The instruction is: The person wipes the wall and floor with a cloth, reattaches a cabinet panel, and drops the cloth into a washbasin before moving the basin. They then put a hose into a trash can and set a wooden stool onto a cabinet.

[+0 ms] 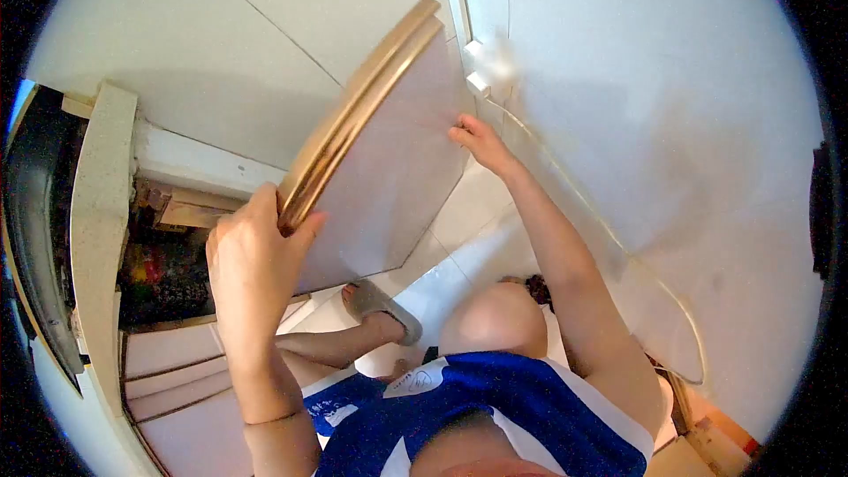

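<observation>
A pale wall (707,124) fills the right; the counter (99,185) stands left. Between them slants the gold-edged panel (389,159), left hand (252,256) clamped round its trim, right hand (481,143) half-curled at its right edge. A cable (609,234) trails nearby.

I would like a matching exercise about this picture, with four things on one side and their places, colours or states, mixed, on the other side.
Things:
1. Left hand
2. Sandal
3. Cable
4. Shirt

Places, colours or states:
A. Blue and white
B. Running along the pale wall
C. Gripping the gold-coloured trim of the panel
D. Worn on a foot

Right pairs: 1-C, 2-D, 3-B, 4-A.
</observation>
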Tool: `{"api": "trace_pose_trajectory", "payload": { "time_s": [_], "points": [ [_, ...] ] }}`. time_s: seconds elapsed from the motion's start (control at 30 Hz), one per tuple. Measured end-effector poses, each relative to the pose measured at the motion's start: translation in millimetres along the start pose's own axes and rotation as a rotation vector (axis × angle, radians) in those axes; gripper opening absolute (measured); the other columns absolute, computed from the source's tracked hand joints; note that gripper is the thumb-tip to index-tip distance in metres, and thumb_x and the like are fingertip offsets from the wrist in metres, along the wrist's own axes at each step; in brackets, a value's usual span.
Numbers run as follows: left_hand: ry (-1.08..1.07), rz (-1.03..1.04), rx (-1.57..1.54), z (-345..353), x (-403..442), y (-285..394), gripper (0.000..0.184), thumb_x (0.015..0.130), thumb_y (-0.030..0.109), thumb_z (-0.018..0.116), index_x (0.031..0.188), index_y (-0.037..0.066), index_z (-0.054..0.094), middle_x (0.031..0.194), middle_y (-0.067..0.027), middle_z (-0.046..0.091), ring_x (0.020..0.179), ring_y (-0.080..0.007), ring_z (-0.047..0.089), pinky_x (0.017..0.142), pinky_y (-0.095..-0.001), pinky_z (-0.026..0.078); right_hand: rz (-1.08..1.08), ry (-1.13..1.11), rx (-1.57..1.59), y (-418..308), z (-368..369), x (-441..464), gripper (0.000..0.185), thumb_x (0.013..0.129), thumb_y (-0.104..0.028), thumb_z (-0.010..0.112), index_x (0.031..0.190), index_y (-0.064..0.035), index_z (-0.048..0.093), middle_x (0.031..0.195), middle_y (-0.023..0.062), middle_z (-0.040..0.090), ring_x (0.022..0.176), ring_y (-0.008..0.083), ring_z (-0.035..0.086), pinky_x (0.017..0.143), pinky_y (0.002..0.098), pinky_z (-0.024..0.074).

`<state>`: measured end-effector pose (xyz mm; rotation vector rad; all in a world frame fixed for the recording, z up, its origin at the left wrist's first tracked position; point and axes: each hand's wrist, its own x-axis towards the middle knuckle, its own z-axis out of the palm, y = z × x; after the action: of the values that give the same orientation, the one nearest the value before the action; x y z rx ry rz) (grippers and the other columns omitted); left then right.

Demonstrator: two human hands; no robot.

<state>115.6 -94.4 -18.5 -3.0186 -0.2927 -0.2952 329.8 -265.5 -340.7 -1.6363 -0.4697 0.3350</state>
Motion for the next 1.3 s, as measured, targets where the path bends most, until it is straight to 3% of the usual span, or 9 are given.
{"api": "trace_pose_trajectory", "payload": {
  "time_s": [0.47, 0.53, 0.63, 0.83, 0.97, 1.03, 1.13, 1.23, 1.3],
  "points": [
    [-0.019, 0.002, -0.216, -13, 44, 22, 0.027, 0.075, 0.018, 0.07, 0.08, -0.004, 0.056, 0.066, -0.0207, 0.057, 0.063, -0.0399, 0.055, 0.057, -0.0435, 0.042, 0.095, 0.289, 0.573, -6, 17, 27, 0.041, 0.092, -0.041, 0.051, 0.109, -0.0045, 0.057, 0.1, 0.0005, 0.056, 0.094, 0.0142, 0.047, 0.087, 0.0309, 0.0356],
    [0.019, 0.025, -0.173, -7, 48, 18, 0.027, 0.075, 0.018, 0.07, 0.081, -0.005, 0.056, 0.066, -0.0215, 0.056, 0.063, -0.0401, 0.054, 0.057, -0.0428, 0.042, 0.186, 0.292, 0.723, -21, 17, 30, 0.05, 0.088, -0.044, 0.057, 0.121, -0.0071, 0.051, 0.118, -0.0014, 0.05, 0.114, 0.0116, 0.038, 0.102, 0.0333, 0.0223],
    [0.01, 0.014, -0.256, -4, 52, 16, 0.028, 0.075, 0.019, 0.069, 0.081, -0.005, 0.056, 0.067, -0.0225, 0.057, 0.063, -0.0402, 0.055, 0.058, -0.0429, 0.043, 0.24, 0.313, 0.819, -19, 15, 42, 0.057, 0.086, -0.045, 0.059, 0.127, -0.0069, 0.047, 0.125, -0.0002, 0.047, 0.118, 0.0131, 0.036, 0.104, 0.0344, 0.0207],
    [-0.012, -0.021, -0.213, -4, 68, 17, 0.029, 0.075, 0.021, 0.069, 0.08, -0.006, 0.058, 0.07, -0.0232, 0.059, 0.065, -0.0383, 0.057, 0.06, -0.042, 0.045, 0.23, 0.379, 0.5, -23, 11, 26, 0.071, 0.083, -0.044, 0.063, 0.134, -0.0037, 0.036, 0.137, 0.0118, 0.036, 0.123, 0.0249, 0.036, 0.102, 0.0388, 0.0305],
    [0.017, 0.014, -0.24, -4, 73, 18, 0.029, 0.075, 0.021, 0.069, 0.081, -0.006, 0.059, 0.07, -0.0226, 0.059, 0.065, -0.0374, 0.058, 0.06, -0.0412, 0.045, 0.319, 0.524, 0.365, -12, 23, 9, 0.077, 0.083, -0.046, 0.061, 0.138, -0.0041, 0.029, 0.142, 0.0117, 0.031, 0.13, 0.0235, 0.029, 0.106, 0.039, 0.0237],
    [0.047, 0.064, -0.225, 1, 77, 14, 0.032, 0.076, 0.025, 0.07, 0.08, -0.004, 0.058, 0.063, -0.0176, 0.054, 0.054, -0.0238, 0.049, 0.054, -0.0371, 0.041, 0.204, 0.553, 0.424, -11, 33, 14, 0.083, 0.08, -0.047, 0.065, 0.138, -0.0011, 0.028, 0.137, 0.0156, 0.033, 0.121, 0.0285, 0.038, 0.099, 0.0409, 0.0348],
    [0.085, 0.051, -0.261, 3, 78, 13, 0.032, 0.076, 0.025, 0.071, 0.079, -0.004, 0.058, 0.063, -0.0171, 0.054, 0.054, -0.0231, 0.048, 0.054, -0.037, 0.04, 0.22, 0.572, 0.447, -18, 36, 28, 0.086, 0.08, -0.047, 0.065, 0.138, 0.0006, 0.024, 0.135, 0.0166, 0.033, 0.119, 0.0275, 0.04, 0.098, 0.0398, 0.0356],
    [0.091, 0.033, -0.268, 8, 80, 9, 0.034, 0.076, 0.026, 0.071, 0.079, -0.004, 0.057, 0.063, -0.0173, 0.054, 0.054, -0.0232, 0.048, 0.054, -0.0369, 0.04, 0.239, 0.545, 0.556, -40, 37, 30, 0.092, 0.08, -0.048, 0.066, 0.14, 0.0017, 0.018, 0.143, 0.019, 0.025, 0.13, 0.0269, 0.028, 0.107, 0.0416, 0.0222],
    [0.078, 0.016, -0.27, 7, 79, 7, 0.034, 0.076, 0.027, 0.071, 0.079, -0.004, 0.057, 0.063, -0.0177, 0.054, 0.055, -0.0238, 0.048, 0.055, -0.0369, 0.041, 0.259, 0.543, 0.566, -50, 37, 28, 0.092, 0.079, -0.048, 0.066, 0.14, 0.0018, 0.018, 0.143, 0.019, 0.025, 0.13, 0.0267, 0.028, 0.107, 0.0414, 0.0224]
  ]
}}
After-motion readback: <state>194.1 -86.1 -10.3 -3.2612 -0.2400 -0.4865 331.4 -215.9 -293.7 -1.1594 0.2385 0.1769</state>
